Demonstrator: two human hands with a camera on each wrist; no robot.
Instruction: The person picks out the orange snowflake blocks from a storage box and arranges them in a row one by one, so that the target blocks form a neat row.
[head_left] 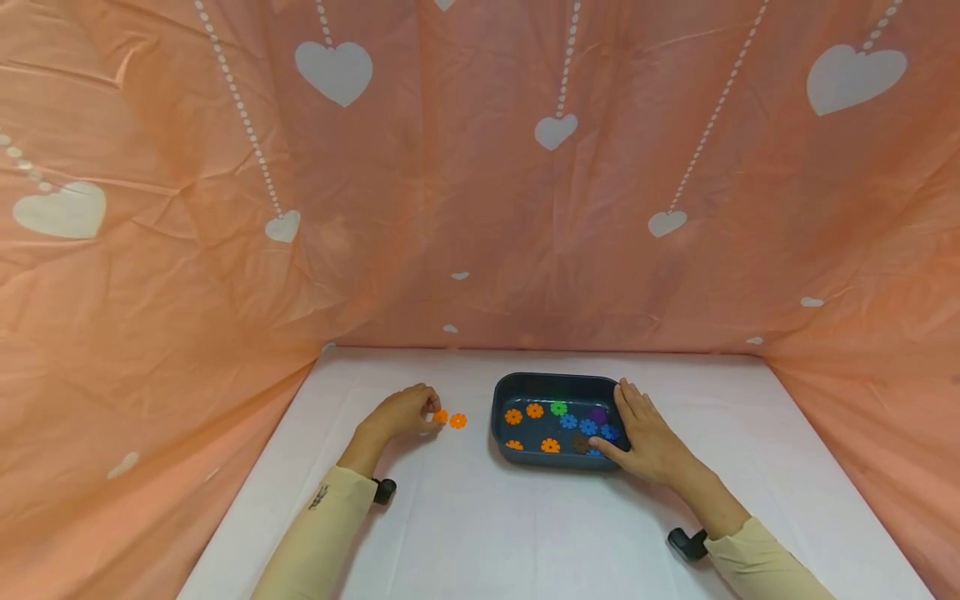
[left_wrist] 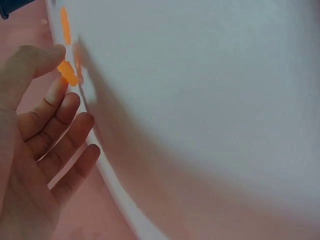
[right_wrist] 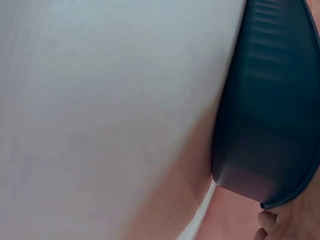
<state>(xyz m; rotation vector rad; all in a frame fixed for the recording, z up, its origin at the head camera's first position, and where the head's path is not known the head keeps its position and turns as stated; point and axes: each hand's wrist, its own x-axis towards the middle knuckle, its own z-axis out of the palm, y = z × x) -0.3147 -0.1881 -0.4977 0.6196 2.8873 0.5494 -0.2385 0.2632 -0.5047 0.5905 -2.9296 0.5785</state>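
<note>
One orange notched disc (head_left: 441,416) sits tilted between the thumb and forefinger tips of the left hand (head_left: 405,411); a second orange disc (head_left: 458,421) lies just beside it on the white bench (head_left: 480,533). Dark tray (head_left: 555,461), visible count: orange 4, blue 4, green 1, purple 1, brown 1. Left fingers: narrow pinch on the held disc, other three loosely bent. Right hand (head_left: 648,442): fingers straight along the tray's right rim, thumb spread wide over the near corner.

A tilted orange flower-shaped disc (left_wrist: 67,73) was pinched near a matching one (head_left: 458,421) lying flat; rightward, a dark tray (head_left: 551,459) held multicoloured discs (head_left: 568,422).
</note>
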